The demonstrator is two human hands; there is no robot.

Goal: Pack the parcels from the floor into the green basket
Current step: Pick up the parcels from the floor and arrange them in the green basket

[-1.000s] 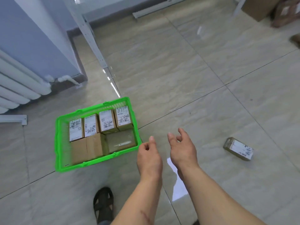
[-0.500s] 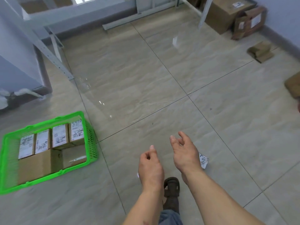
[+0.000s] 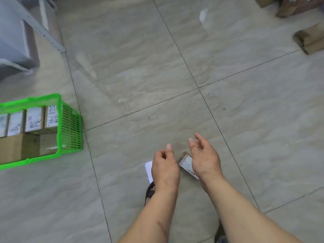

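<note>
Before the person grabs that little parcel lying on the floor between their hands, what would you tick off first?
1. Parcel in sight: ok. The small parcel lies on the floor tiles between both hands, partly hidden.
2. Right hand free: ok, fingers spread, holding nothing.
3. Left hand free: ok, loosely curled, nothing in its grip.
4. Contact with the parcel: cannot tell; the hands overlap it in this view.
5. Room in the green basket: cannot tell. The visible part is packed with labelled boxes; the rest is cut off.
6. Path to the basket: ok, bare floor lies between them.
</note>
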